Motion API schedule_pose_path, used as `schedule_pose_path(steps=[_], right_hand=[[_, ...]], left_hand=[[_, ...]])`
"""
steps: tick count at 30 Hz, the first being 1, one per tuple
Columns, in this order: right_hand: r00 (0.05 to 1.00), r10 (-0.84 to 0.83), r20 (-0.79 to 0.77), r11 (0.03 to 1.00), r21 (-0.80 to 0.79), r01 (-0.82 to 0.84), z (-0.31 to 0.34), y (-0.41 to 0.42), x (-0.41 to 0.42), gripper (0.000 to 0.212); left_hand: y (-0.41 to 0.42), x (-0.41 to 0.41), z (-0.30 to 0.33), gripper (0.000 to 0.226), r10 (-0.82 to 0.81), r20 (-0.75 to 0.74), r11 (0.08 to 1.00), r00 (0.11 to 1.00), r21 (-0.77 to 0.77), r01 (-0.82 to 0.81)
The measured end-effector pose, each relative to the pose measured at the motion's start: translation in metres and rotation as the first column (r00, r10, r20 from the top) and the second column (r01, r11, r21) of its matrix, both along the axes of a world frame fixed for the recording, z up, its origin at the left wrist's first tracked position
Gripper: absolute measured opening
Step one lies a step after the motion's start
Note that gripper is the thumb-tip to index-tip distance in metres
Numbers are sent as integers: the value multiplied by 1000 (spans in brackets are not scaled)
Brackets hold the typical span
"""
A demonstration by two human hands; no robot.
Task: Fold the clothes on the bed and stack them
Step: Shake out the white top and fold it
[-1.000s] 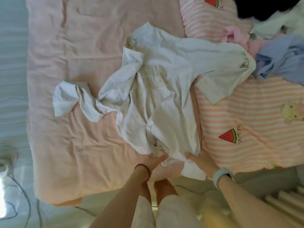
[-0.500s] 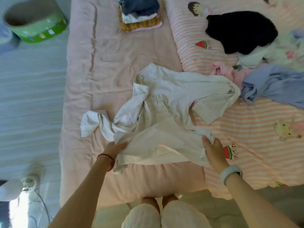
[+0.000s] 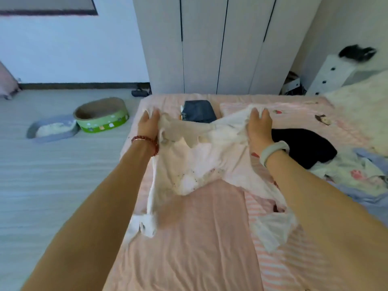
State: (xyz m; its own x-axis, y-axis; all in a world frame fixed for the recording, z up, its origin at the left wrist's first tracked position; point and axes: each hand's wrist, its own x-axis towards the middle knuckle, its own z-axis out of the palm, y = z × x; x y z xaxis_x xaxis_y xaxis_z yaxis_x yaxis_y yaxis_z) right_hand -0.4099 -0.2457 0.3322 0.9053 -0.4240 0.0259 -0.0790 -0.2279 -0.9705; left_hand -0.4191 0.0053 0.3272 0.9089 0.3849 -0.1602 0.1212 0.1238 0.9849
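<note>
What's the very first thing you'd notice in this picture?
Two hands, the left hand and right hand, grip a white garment and hold it up over the pink bed. Behind it a small stack of folded clothes sits at the far edge, and a black garment lies to the right.

One head-worn camera looks forward and down across the bed (image 3: pixel 210 238) toward the wardrobe (image 3: pixel 220 43).

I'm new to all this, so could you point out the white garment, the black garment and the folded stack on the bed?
white garment (image 3: pixel 189 164), head view, its hanging middle.
black garment (image 3: pixel 302 145), head view, its centre.
folded stack (image 3: pixel 198 111), head view, the dark blue top piece.
</note>
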Motion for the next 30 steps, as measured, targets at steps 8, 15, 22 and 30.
schedule_pose_path(steps=[8, 15, 22, 30], right_hand=[[898, -89, 430, 978, 210, -4, 96, -9, 15, 38], [993, -50, 105, 975, 219, 26, -52, -21, -61, 22], [801, 29, -599, 996, 85, 28, -238, -34, -156, 8], [545, -73, -835, 995, -25, 95, -339, -57, -251, 28]], left_hand=[[28, 4, 102, 25, 67, 438, 996, 896, -75, -38], [48, -57, -45, 33, 60, -34, 998, 998, -2, -60], [59, -155, -229, 39, 64, -662, 951, 747, 267, 156], [53, -262, -325, 35, 74, -837, 965, 543, 198, 174]])
